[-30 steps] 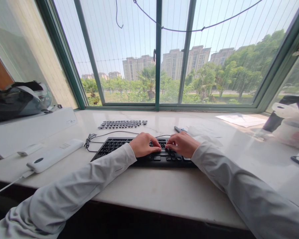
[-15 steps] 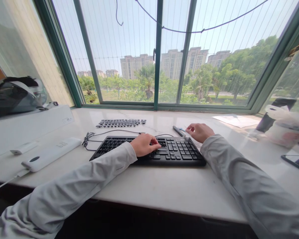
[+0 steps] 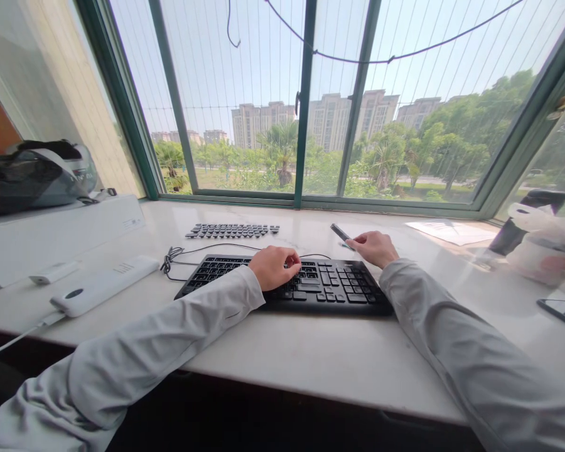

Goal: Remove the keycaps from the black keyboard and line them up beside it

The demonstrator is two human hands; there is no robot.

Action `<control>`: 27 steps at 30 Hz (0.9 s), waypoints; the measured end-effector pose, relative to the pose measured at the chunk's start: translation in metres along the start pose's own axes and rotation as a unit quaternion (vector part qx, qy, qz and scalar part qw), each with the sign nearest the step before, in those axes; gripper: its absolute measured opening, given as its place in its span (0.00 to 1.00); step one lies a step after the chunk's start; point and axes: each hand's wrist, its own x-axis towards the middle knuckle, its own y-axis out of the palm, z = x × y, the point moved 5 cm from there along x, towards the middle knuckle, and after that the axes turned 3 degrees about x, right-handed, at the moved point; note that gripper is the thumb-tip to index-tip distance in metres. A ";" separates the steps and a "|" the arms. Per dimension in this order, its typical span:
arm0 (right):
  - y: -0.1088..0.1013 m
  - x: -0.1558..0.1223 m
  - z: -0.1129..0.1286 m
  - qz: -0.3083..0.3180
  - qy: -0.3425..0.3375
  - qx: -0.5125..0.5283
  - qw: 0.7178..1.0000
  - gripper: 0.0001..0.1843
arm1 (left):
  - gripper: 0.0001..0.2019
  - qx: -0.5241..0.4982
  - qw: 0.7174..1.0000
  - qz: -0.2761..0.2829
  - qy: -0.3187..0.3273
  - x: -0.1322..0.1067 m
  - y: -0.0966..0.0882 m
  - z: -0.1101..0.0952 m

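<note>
A black wired keyboard (image 3: 339, 290) lies on the pale marble sill (image 3: 311, 358) before me. My left hand (image 3: 275, 266) rests on its middle keys with the fingers curled down onto them. Behind the keyboard's right end, my right hand (image 3: 374, 247) pinches a small dark tool (image 3: 340, 232) and holds it lifted off the sill, tip pointing back left. Rows of loose black keycaps (image 3: 232, 230) sit farther back toward the window.
The keyboard's coiled cable (image 3: 172, 257) lies at its left. A white power strip (image 3: 104, 285) and white box (image 3: 51, 235) with a dark bag (image 3: 28, 179) stand left. Papers (image 3: 452, 231), a tissue pack (image 3: 546, 242) and a phone (image 3: 562, 310) are on the right.
My right hand left the keyboard, reached behind its right end and picked up the dark tool, which now is lifted. My left hand stayed on the keys.
</note>
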 end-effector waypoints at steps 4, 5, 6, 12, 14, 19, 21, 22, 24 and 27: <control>-0.002 -0.014 0.024 0.053 -0.029 0.167 0.984 0.20 | 0.10 0.000 0.999 -0.036 -0.012 0.001 -0.008 0.001; 0.002 -0.022 0.034 0.093 -0.036 0.289 0.952 0.16 | 0.10 -0.001 0.999 -0.041 -0.013 0.001 -0.009 0.001; 0.005 -0.030 0.044 0.132 -0.034 0.392 0.910 0.13 | 0.10 -0.002 0.999 -0.044 -0.012 0.001 -0.010 0.001; 0.022 -0.065 0.080 0.211 -0.034 0.485 0.848 0.20 | 0.11 0.000 1.000 -0.027 -0.008 0.001 -0.008 0.000; 0.026 -0.065 0.082 0.207 -0.033 0.486 0.849 0.15 | 0.11 0.003 1.000 -0.025 -0.005 0.001 -0.008 -0.001; 0.028 -0.063 0.087 0.142 -0.022 0.618 0.773 0.16 | 0.10 0.010 1.000 -0.020 0.002 0.000 -0.007 -0.003; 0.025 -0.066 0.094 0.138 -0.039 0.654 0.743 0.19 | 0.10 0.011 1.000 -0.017 0.002 0.000 -0.007 -0.004; 0.024 -0.067 0.098 0.140 -0.045 0.664 0.733 0.21 | 0.10 0.010 1.000 -0.016 0.002 0.000 -0.007 -0.004; 0.021 -0.071 0.105 0.155 -0.041 0.677 0.718 0.22 | 0.10 0.001 1.000 -0.017 0.005 0.000 -0.007 -0.006; 0.020 -0.079 0.114 0.203 -0.027 0.692 0.692 0.21 | 0.12 -0.043 0.998 -0.013 0.035 -0.001 -0.006 -0.011</control>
